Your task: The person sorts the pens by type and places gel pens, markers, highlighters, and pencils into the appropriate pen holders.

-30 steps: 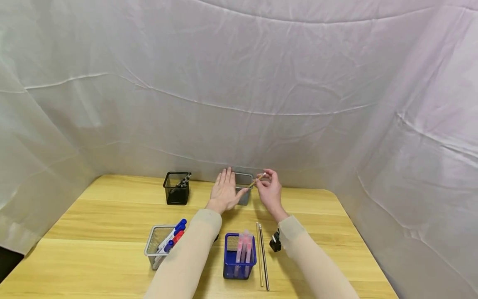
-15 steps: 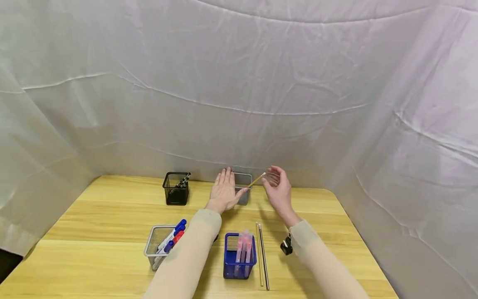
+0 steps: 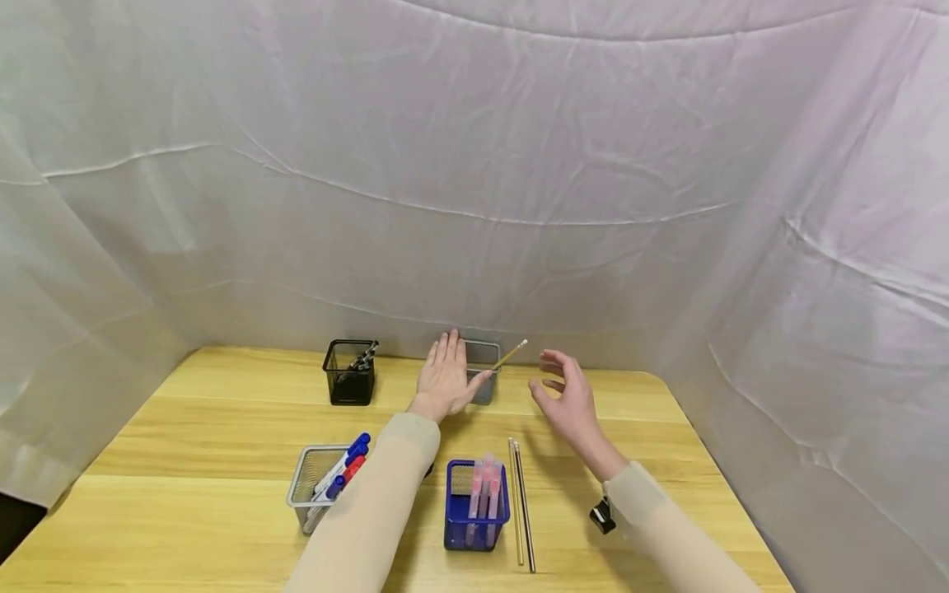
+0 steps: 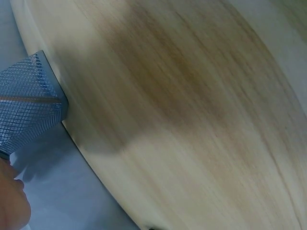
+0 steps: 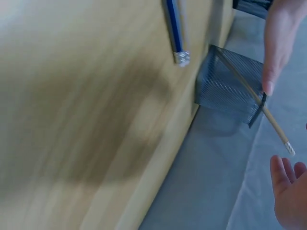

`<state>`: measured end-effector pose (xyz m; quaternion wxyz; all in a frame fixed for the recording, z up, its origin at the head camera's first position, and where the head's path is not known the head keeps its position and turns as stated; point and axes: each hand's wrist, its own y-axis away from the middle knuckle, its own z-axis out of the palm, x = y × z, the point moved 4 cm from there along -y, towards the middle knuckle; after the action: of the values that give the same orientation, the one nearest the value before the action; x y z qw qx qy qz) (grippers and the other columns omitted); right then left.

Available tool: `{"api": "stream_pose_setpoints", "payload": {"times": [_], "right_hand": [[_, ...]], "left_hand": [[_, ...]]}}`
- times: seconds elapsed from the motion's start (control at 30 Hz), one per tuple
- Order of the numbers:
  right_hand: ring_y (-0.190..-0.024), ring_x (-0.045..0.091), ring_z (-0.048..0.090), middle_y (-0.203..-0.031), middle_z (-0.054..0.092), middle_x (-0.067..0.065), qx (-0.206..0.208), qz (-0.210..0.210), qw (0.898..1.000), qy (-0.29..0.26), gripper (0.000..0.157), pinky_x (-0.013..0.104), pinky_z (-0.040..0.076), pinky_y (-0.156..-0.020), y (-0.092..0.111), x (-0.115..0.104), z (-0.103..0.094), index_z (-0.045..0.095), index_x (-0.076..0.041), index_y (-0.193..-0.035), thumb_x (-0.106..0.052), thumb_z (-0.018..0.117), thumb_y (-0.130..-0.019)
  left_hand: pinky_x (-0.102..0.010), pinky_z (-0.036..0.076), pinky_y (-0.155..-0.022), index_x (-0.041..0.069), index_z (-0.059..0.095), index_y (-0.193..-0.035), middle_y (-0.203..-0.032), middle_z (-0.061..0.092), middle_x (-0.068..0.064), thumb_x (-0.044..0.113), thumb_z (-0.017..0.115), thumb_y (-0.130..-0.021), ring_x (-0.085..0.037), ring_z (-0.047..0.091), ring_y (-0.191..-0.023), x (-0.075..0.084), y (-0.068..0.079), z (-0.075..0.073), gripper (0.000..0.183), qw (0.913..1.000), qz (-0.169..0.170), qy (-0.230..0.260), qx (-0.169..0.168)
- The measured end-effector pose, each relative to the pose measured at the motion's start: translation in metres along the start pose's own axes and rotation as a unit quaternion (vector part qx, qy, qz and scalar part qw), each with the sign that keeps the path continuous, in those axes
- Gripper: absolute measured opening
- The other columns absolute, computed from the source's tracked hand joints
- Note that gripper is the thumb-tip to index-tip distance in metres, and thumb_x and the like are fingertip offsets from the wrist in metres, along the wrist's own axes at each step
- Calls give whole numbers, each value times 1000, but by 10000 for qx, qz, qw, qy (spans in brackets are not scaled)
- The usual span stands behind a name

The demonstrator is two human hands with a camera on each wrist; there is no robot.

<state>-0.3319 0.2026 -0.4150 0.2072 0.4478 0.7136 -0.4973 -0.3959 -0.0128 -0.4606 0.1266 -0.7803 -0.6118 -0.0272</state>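
Observation:
A grey mesh pen holder [image 3: 483, 393] stands at the back of the table, with one yellow pencil [image 3: 511, 353] leaning in it. The pencil's eraser end sticks out over the right rim, as the right wrist view also shows. My left hand [image 3: 443, 380] lies flat against the holder's left side, fingers straight and thumb at the front rim. Right of the holder, my right hand [image 3: 571, 402] is in the air, apart from the pencil, with fingers loosely bent and nothing in them. Two pencils, one yellow [image 3: 518, 519] and one dark [image 3: 525, 515], lie side by side nearer me.
Left of these pencils stands a blue mesh holder [image 3: 469, 539] with several pink translucent pens. A silver mesh holder [image 3: 295, 494] with blue and red capped markers is partly behind my left sleeve. At the back left is a black mesh holder [image 3: 352, 391] with dark pens. Pale cloth encloses the table.
My right hand has let go of the yellow pencil, which now leans in the grey holder, and has drawn back to the right and toward me. The left hand has stayed in place.

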Motion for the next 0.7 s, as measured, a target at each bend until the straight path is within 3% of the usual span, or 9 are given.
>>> {"api": "stream_pose_setpoints", "payload": {"times": [0.37,0.7], "right_hand": [[-116,38,64,-138,56,21,-832,-74,9946,611,61,47,61,-92,35,8,3,51,2,-142,6,77,-87],[-100,31,67,-127,61,20,-1736,-163,9794,1021,54,33,63,-82,63,12,15,56,5,-134,5,79,-85]], "left_hand": [[-44,4,-131,-3,15,-164,-173,5,-19,65,33,-107,-34,5,-161,1,3,0,91,9998,-52,185,-96],[-43,3,-131,-3,15,-165,-173,5,-19,65,33,-106,-34,4,-161,1,2,0,91,9998,-89,170,-107]]}}
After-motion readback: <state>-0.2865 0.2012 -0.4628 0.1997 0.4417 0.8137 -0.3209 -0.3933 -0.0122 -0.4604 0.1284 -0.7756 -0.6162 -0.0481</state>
